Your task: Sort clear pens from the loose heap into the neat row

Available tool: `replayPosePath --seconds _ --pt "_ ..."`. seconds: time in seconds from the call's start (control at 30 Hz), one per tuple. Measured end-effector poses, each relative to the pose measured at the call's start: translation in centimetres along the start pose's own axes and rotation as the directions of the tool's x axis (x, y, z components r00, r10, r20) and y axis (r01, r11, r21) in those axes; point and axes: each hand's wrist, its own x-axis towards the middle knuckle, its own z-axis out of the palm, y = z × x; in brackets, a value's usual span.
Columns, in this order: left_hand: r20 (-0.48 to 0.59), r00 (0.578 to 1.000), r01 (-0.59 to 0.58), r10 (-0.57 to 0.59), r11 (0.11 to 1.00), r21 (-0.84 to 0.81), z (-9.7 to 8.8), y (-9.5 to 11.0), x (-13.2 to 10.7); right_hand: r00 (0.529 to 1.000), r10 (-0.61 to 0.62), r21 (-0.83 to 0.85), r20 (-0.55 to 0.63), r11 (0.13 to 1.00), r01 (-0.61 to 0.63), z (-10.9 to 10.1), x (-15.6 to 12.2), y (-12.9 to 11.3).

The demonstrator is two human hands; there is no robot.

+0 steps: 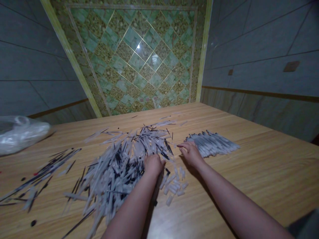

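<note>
My left hand (pixel 153 165) is over the right edge of a large heap of loose pen parts (pixel 109 176), clear tubes mixed with thin black refills. Its fingers curl downward and are mostly hidden, so what they hold cannot be made out. My right hand (pixel 191 153) is just left of a neat row of pens (pixel 215 143) with dark tips. Its index finger and thumb stretch leftward, slightly apart, near a small pale piece on the table. Between my forearms lie several short translucent caps (pixel 173 187) and a small black piece (pixel 167 171).
Scattered black refills and clear tubes (pixel 47 169) lie at the left of the wooden table (pixel 264 166). A clear plastic bag (pixel 23 134) sits at the far left. A small round black piece (pixel 33 223) is near the front. Tiled walls (pixel 142 59) stand beyond.
</note>
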Motion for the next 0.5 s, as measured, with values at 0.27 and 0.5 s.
replayPosePath --seconds 0.27,0.5 --pt "0.013 0.991 0.130 -0.131 0.966 -0.223 -1.1 -1.4 0.4 0.972 0.082 -0.119 0.222 0.991 -0.056 1.3 -0.1 -1.9" --pt "0.204 0.978 0.176 -0.038 0.671 -0.720 -3.5 -3.7 0.2 0.946 0.130 -0.225 0.298 0.972 -0.063 2.8 -0.7 -2.9"
